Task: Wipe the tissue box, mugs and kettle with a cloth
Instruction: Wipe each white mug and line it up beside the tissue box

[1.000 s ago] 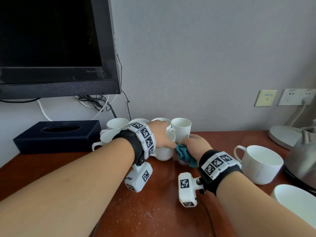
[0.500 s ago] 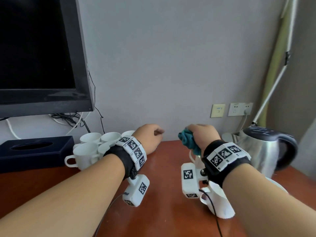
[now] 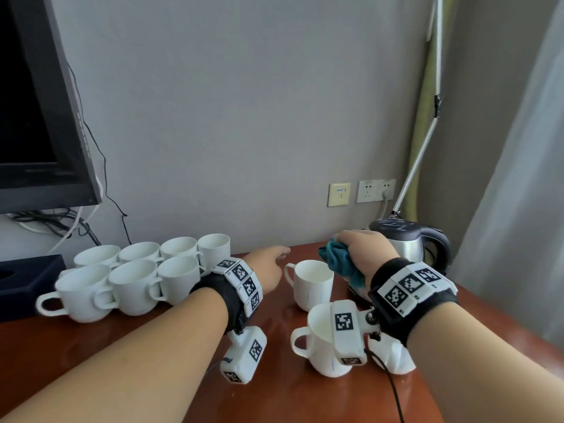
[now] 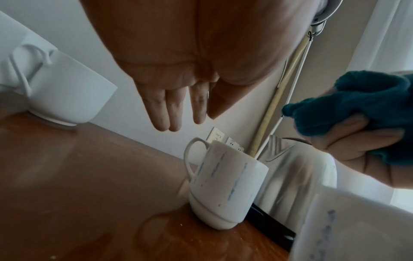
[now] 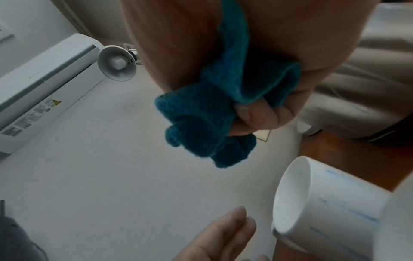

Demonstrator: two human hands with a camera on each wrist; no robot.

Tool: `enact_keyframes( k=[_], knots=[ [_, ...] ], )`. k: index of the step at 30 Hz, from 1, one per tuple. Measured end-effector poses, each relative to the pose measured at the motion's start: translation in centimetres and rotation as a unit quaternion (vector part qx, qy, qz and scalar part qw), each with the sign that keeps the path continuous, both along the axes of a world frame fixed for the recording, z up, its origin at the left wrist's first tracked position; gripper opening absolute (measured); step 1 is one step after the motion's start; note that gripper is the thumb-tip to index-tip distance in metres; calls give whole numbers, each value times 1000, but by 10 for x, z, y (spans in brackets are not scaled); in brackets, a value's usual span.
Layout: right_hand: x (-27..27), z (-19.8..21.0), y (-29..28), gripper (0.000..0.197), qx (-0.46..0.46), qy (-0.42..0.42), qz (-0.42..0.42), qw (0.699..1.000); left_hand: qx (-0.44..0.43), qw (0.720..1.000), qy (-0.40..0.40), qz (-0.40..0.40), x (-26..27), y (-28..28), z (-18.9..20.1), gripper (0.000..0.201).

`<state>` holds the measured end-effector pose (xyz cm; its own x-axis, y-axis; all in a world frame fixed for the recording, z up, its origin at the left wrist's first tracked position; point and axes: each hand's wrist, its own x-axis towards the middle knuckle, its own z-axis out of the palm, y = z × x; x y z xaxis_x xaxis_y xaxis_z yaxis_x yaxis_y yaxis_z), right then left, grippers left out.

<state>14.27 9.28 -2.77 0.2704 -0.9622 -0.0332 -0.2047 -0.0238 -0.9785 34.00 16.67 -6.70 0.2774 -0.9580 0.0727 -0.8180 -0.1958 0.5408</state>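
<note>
Right hand: right hand (image 3: pixel 364 254) raised above the bench (image 3: pixel 152 361), in front of the kettle (image 3: pixel 409 239); its grip is closed around a bunched teal cloth (image 3: pixel 341 264), fingers curled into the folds (wrist view confirms the fingertips pressed into the fabric).
Left hand: left hand (image 3: pixel 268 267) hovering above the bench, holding nothing; fingers (image 4: pixel 167 113) straight and close together, pointing toward the nearest mug.
Cloth: hangs from the right hand, above and just beside the rim of the rear loose mug (image 3: pixel 311 283); contact with that mug cannot be told.
Loose mugs: rear loose mug upright between the two hands, handle to the left, faint blue streaks on its wall; a second mug (image 3: pixel 317 340) stands nearer the camera, partly behind the right wrist camera housing; part of a third white mug (image 3: pixel 393 355) shows under the right wrist.
Grouped mugs: cluster of white mugs (image 3: pixel 137 276) in two rows at the left, touching one another, close to the wall.
Tissue box: dark tissue box (image 3: pixel 27 282) at the far left edge, just beside the cluster.
Kettle: steel body, black lid and handle, at the right rear of the bench, below the wall sockets (image 3: pixel 375 190).
Background: dark monitor (image 3: pixel 36 117) upper left with cables beneath.
</note>
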Motion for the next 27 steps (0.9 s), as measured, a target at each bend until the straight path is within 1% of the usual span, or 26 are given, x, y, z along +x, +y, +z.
enact_keyframes(
  k=[1, 3, 7, 9, 10, 13, 14, 16, 19, 23, 25, 27],
  knots=[
    [-2, -1, 0, 14, -4, 0, 1, 1000, 9, 1000, -12, -6, -2, -2, -1, 63],
    [-3, -3, -5, 19, -5, -1, -10, 1000, 29, 999, -40, -21, -7, -7, -2, 65],
    [-1, -9, -17, 20, -13, -1, -6, 1000, 94, 991, -87, -31, -18, -14, -5, 61],
    [-2, -13, -21, 21, -8, -5, -3, 1000, 84, 991, -98, -18, -15, -20, -8, 58],
    [-3, -15, -22, 21, -1, -11, -1, 1000, 80, 991, -106, -12, -14, -22, -10, 53],
    [-4, -19, -22, 19, 22, -27, -6, 999, 106, 984, -145, -3, -15, -23, -10, 26],
    [-4, -20, -21, 18, 25, -29, -6, 999, 106, 983, -150, 2, -16, -22, -9, 20],
    [-4, -21, -22, 17, 33, -35, -8, 999, 96, 984, -150, 11, -17, -19, -7, 17],
    [-2, -23, -25, 18, 32, -33, -7, 999, 82, 986, -140, 25, -16, -13, -2, 18],
    [0, -19, -22, 31, 30, -38, -6, 999, 51, 993, -91, 46, -11, -1, 8, 24],
    [0, -9, -9, 29, 30, -54, 3, 998, 31, 996, -64, 58, -7, 8, 13, 25],
    [0, 0, 7, 24, 63, -95, 31, 993, 9, 997, -40, 72, -4, 22, 21, 27]
  ],
)
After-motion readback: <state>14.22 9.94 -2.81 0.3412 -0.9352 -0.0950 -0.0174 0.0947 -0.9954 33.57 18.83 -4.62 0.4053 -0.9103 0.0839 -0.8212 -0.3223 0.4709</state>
